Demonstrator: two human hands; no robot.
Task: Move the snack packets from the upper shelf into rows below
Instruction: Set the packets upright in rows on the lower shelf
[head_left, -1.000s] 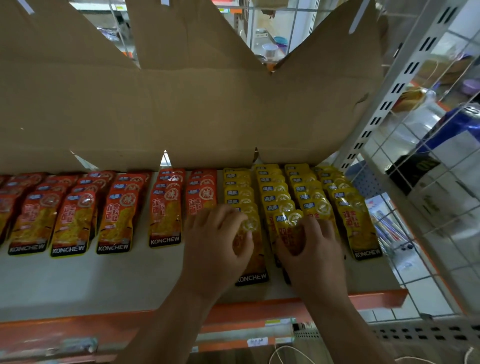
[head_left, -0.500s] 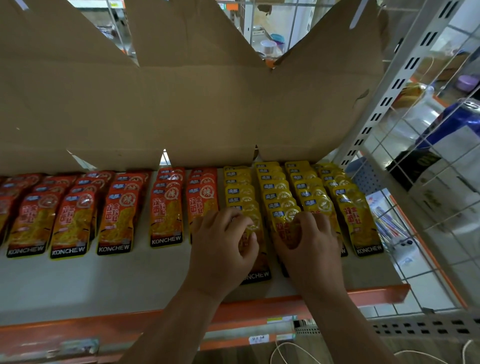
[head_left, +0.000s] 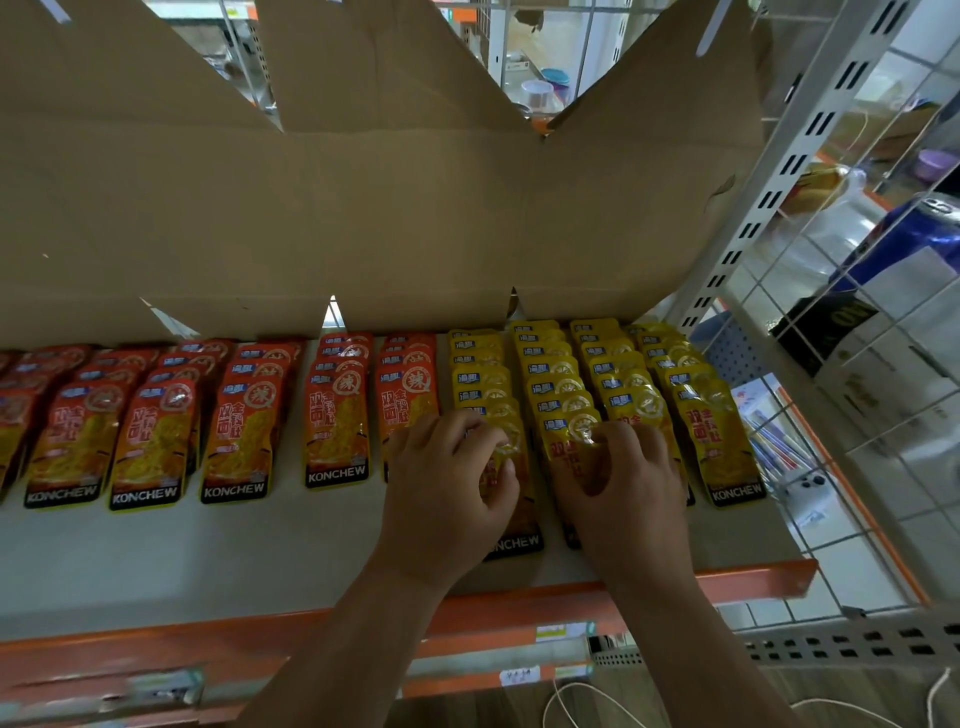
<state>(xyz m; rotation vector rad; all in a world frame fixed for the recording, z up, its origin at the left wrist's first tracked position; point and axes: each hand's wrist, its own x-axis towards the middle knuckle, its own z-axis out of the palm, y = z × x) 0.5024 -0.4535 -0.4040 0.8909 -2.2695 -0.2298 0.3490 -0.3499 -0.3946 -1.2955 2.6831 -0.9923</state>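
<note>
Yellow snack packets (head_left: 556, 387) lie in overlapping rows on the right part of the white shelf (head_left: 208, 561), with red snack packets (head_left: 337, 431) in rows to their left. My left hand (head_left: 447, 488) sits with curled fingers on the front yellow packet (head_left: 511, 540) of the leftmost yellow row, thumb against it. My right hand (head_left: 623, 493) curls over the front yellow packet (head_left: 569, 447) of the neighbouring row and pinches its upper part. Both packets are largely hidden under my hands.
A big opened cardboard box (head_left: 363, 208) stands along the back of the shelf above the rows. A white slotted upright (head_left: 779, 171) and a wire grid panel (head_left: 857, 415) close the right side. The shelf has an orange front lip (head_left: 753, 577).
Both hands have slid a little deeper onto the yellow rows and their fingers have curled tighter on the front packets. The red rows have not moved.
</note>
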